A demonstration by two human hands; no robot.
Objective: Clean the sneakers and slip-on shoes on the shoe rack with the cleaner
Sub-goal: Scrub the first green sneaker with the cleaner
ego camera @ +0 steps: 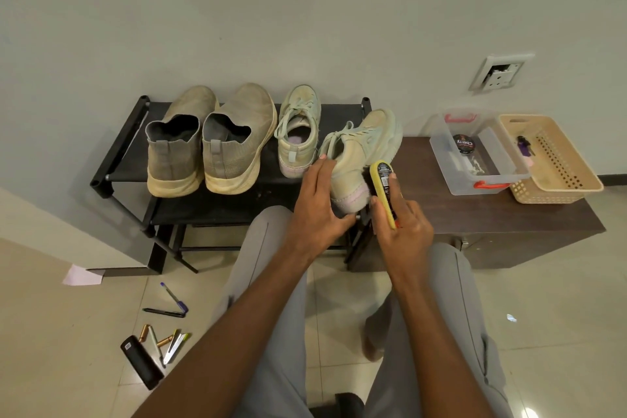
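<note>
My left hand [317, 204] grips the heel end of a pale green sneaker [363, 149], tilted on its side at the right end of the black shoe rack [118, 159]. My right hand [403, 224] grips a yellow shoe brush [383, 187], its dark bristles against the sneaker's heel. The matching sneaker [298, 132] stands upright on the rack. Two beige slip-on shoes [176, 146] [237, 142] sit on the rack's left half, heels toward me.
A dark wooden bench [475, 214] stands right of the rack, carrying a clear plastic box [475, 159] with a polish tin [464, 144] and a beige basket [556, 163]. Pens and a black case [140, 361] lie on the tiled floor at left. My grey-trousered knees fill the foreground.
</note>
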